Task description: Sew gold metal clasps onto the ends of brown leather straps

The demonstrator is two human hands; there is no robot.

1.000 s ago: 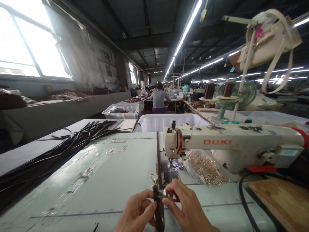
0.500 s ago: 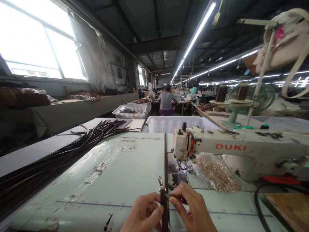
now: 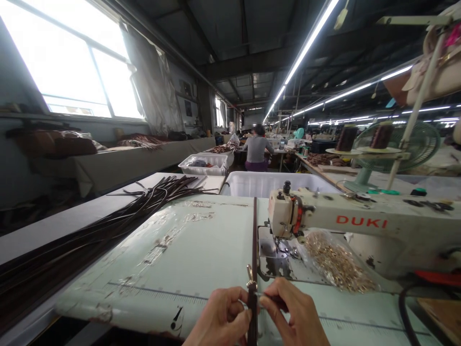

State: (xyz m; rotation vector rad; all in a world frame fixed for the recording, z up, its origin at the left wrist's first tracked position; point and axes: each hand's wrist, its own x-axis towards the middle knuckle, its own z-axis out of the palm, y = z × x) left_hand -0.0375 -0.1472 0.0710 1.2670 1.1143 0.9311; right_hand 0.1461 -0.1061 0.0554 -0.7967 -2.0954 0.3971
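My left hand [image 3: 225, 315] is closed on a dark brown strap [image 3: 253, 307], thumb and fingers pinching it from the left. A gold-coloured metal snap hook [image 3: 249, 276] sits at the strap's upper end. My right hand [image 3: 293, 310] is closed just right of the strap, around a small dark-handled tool whose thin metal tip [image 3: 260, 294] reaches the strap's edge, right below the hook. Most of the tool is hidden by the fingers. A long dark strip [image 3: 255, 230] runs away from me up the table behind the hook; whether it joins the held strap, I cannot tell.
A sewing machine [image 3: 331, 216] stands right, beside a plastic bag of gold-coloured metal fittings [image 3: 338, 262]. Many dark straps [image 3: 118, 226] lie left. A white bin [image 3: 277, 180] stands beyond the pale green table [image 3: 201, 245]. One person [image 3: 257, 149] sits farther back.
The view has swung slightly left, so everything appears farther right. Both hands stay at the strap below the hook, the tool's tip still at its edge.
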